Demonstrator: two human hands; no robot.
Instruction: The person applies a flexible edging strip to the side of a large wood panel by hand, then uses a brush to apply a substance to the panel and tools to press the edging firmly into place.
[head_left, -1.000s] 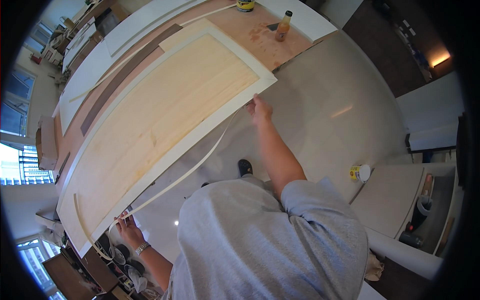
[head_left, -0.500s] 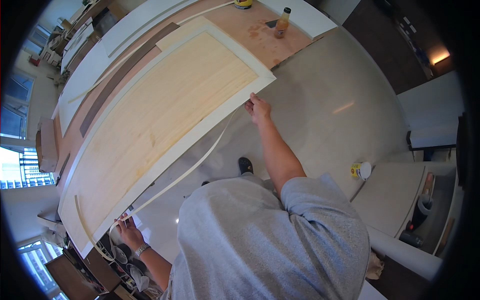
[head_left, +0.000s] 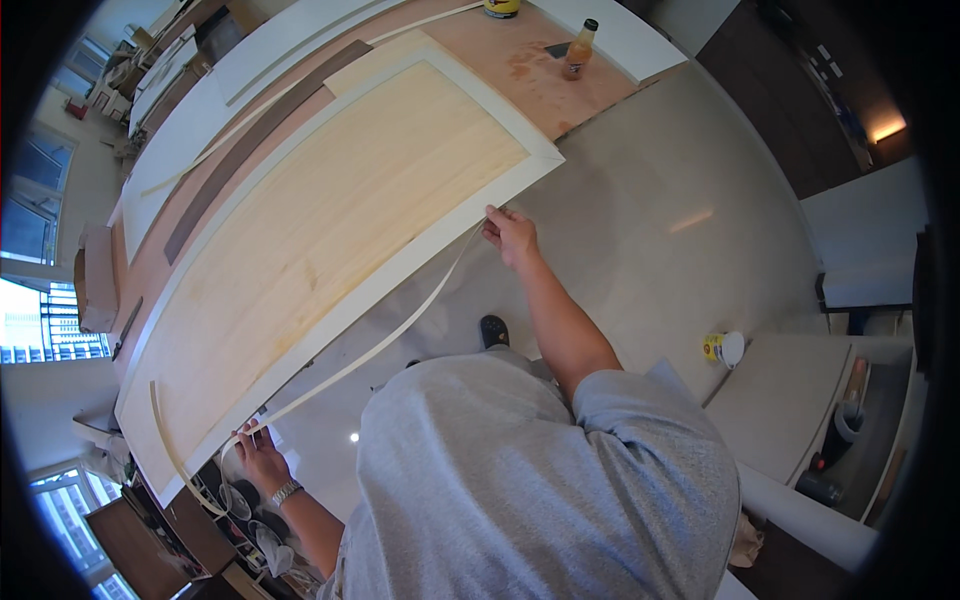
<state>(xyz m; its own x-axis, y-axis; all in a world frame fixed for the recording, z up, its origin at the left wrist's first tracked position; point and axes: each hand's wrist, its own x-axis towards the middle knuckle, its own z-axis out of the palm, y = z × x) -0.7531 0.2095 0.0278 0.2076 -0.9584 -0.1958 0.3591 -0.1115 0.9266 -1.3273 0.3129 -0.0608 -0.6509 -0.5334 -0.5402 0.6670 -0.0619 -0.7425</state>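
Note:
A pale wood panel [head_left: 330,220] with a white border [head_left: 477,188] lies on the workbench, its near long edge in front of me. My right hand [head_left: 512,240] grips that edge near the right corner, fingers closed where a thin cream edging strip [head_left: 400,333] meets it. The strip sags below the panel between my two hands. My left hand [head_left: 262,463], with a watch on the wrist, is pinched on the strip at the panel's lower left; a free length of strip curls beside it over the panel.
Behind the panel on the pinkish workbench [head_left: 530,90] lie a dark strip [head_left: 260,140] and white boards [head_left: 170,180]. A bottle [head_left: 578,55] and yellow can [head_left: 501,8] stand there. A white-and-yellow tub [head_left: 722,349] and boards [head_left: 775,400] are at my right, a cardboard box [head_left: 95,275] at left.
My right hand has slid slightly left and down along the near edge, away from the corner. The whole view has shifted slightly. My left hand stays about where it was.

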